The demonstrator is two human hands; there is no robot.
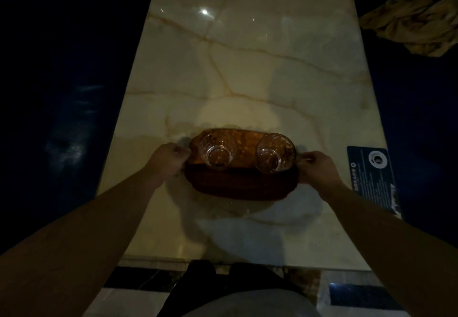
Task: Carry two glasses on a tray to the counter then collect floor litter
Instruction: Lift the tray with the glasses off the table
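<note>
Both bare forearms reach forward and converge toward the middle of the view. The left hand (168,159) is curled closed, its knuckles up and fingers (182,151) tucked inward. The right hand (316,168) mirrors it, fingers (307,156) bent and pinched closed, wrist angled slightly inward.

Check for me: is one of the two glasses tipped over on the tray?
No, both the left glass and the right glass stand upright on the wooden tray, their open mouths facing the camera.
</note>
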